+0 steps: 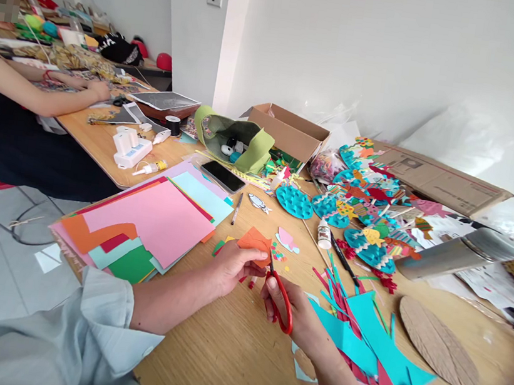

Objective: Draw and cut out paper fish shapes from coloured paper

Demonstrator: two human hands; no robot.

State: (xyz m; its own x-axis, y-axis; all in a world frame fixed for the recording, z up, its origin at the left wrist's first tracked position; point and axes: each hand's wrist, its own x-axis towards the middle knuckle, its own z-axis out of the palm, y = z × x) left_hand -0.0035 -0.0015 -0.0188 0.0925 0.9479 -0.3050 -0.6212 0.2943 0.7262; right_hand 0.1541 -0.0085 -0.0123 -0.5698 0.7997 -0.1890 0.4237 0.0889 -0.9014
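Pinched in the left hand (232,268), a small orange paper scrap (254,246) above the wooden surface (225,365); gripped narrowly in the right hand (291,314), red-handled scissors (283,303), blades at the paper's edge. Danger then: a blade slip, from a grip set too close, nicking the left fingers (254,270). Crowded beside the right wrist, turquoise paper offcuts (361,339); farther left, stacked coloured paper sheets (149,222).

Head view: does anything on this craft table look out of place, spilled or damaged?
Small red paper snips lie scattered on the wooden table below the left hand, and the coloured paper stack sits fanned and askew, its sheets unaligned.
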